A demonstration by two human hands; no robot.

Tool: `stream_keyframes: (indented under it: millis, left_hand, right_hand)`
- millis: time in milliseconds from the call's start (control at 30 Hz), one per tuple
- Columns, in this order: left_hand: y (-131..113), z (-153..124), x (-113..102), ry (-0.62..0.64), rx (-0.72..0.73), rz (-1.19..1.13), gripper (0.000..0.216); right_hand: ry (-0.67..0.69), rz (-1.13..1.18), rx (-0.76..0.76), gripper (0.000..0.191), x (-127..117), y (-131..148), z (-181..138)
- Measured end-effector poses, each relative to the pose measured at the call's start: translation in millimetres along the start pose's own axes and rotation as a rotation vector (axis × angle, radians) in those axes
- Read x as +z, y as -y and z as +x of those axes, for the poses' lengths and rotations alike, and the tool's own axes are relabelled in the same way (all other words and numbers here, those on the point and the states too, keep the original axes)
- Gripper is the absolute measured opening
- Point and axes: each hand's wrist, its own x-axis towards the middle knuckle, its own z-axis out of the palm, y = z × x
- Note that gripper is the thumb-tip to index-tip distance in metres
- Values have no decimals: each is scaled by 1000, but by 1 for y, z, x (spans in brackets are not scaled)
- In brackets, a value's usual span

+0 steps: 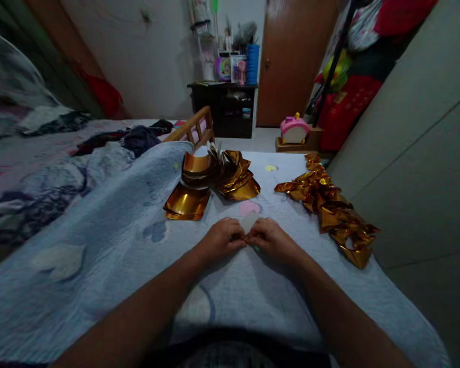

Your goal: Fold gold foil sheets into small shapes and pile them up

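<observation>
Both hands meet over the light blue bedspread (230,301), their fingers pinching one small sheet of paper (249,221). Its pale side shows above the fingers, and a bit of gold shows between the fingertips. My left hand (223,236) is closed on the left part of the sheet, my right hand (272,237) on the right part. Most of the sheet is hidden by the fingers. Beyond them lie stacks of shiny gold foil sheets (189,200), some flat, some curled and fanned. A heap of crumpled, folded gold foil pieces (325,199) spreads to the right.
A wooden rail (191,128) stands at the bed's far edge. Clothes and bedding (138,140) lie on the left. Along the right runs a pale panel (417,168). A dark cabinet (224,110), a brown door (291,61) and a pink toy case (294,130) are farther back.
</observation>
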Motion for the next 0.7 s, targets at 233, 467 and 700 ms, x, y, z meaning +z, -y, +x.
stream_keyframes:
  millis: [233, 467, 700]
  left_hand:
    - [-2, -2, -2, 29, 13, 17, 9]
    - [-2, -2, -2, 20, 20, 50, 5]
    - [-4, -3, -5, 57, 3, 13, 6]
  right_hand:
    - [-8, -19, -24, 10, 0, -1, -3]
    - [-1, -22, -25, 11, -1, 0, -3]
    - [-25, -26, 18, 9, 0, 4, -4]
